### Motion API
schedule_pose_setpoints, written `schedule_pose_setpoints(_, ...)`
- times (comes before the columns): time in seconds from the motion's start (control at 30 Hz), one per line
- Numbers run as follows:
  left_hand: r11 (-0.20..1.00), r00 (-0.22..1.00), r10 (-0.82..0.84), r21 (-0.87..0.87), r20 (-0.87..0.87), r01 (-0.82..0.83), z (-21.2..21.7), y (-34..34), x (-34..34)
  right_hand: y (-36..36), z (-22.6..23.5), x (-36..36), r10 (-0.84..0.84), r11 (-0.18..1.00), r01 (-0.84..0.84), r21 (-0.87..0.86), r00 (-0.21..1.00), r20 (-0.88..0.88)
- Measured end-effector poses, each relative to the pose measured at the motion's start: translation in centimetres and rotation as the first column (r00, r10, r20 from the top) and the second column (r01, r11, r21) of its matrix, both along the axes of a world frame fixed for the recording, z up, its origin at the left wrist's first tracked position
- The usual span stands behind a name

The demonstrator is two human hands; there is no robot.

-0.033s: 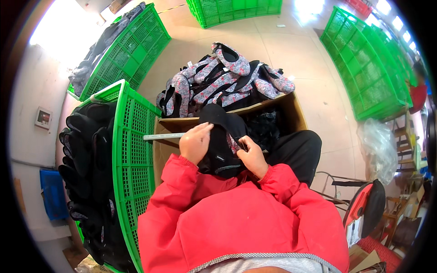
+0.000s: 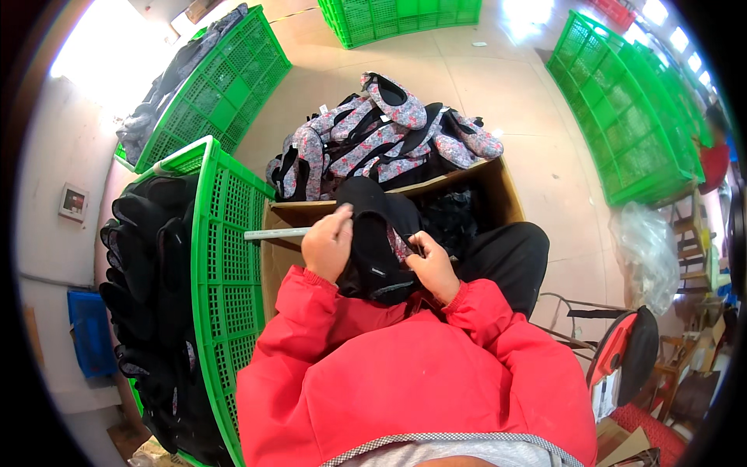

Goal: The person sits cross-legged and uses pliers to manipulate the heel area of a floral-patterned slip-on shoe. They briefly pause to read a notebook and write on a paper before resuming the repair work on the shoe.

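Note:
A black slipper [image 2: 372,253] with a pink-and-grey floral lining lies across my lap, above an open cardboard box. At its left edge, my left hand [image 2: 327,245] has its fingers stretched out and closes on nothing. Pinched fingers of my right hand [image 2: 433,268] hold the rim of the slipper's opening on the right side. Just beyond the box is a heap of floral slippers [image 2: 381,136] with black openings and soles.
Close on my left stands a green plastic crate [image 2: 233,272] packed with black slippers [image 2: 148,257]. A grey bar [image 2: 276,233] juts from it toward my left hand. The cardboard box [image 2: 506,191] holds dark crumpled material. More green crates [image 2: 622,109] stand farther off.
My left hand has slid slightly left, its fingers off the slipper's upper edge and straighter. My right hand keeps its pinch on the rim.

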State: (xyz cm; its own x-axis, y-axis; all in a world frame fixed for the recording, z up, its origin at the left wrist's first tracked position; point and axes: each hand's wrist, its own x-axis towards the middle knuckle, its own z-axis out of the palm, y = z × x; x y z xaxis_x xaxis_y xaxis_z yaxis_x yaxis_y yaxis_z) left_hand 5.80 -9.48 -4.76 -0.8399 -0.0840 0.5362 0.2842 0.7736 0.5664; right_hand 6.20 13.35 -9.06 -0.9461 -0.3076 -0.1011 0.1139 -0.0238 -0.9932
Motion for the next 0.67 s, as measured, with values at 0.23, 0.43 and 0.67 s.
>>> schedule_pose_setpoints(0.23,-0.023,0.910,-0.403,0.993,0.094,-0.112,1.5,-0.9,-0.3,1.9,2.4,-0.1,0.105,0.969,-0.048,-0.243,0.968,0.229)
schedule_pose_setpoints(0.43,-0.352,0.783,-0.563,0.934,-0.264,0.062,4.5,1.4,1.2,3.0,3.2,-0.2,0.204,0.940,-0.128,-0.315,0.953,0.223)
schedule_pose_setpoints(0.67,-0.360,0.643,-0.634,0.900,-0.430,0.246,3.4,1.0,1.2,3.3,3.6,0.1,0.332,0.911,-0.249,-0.328,0.915,0.228)
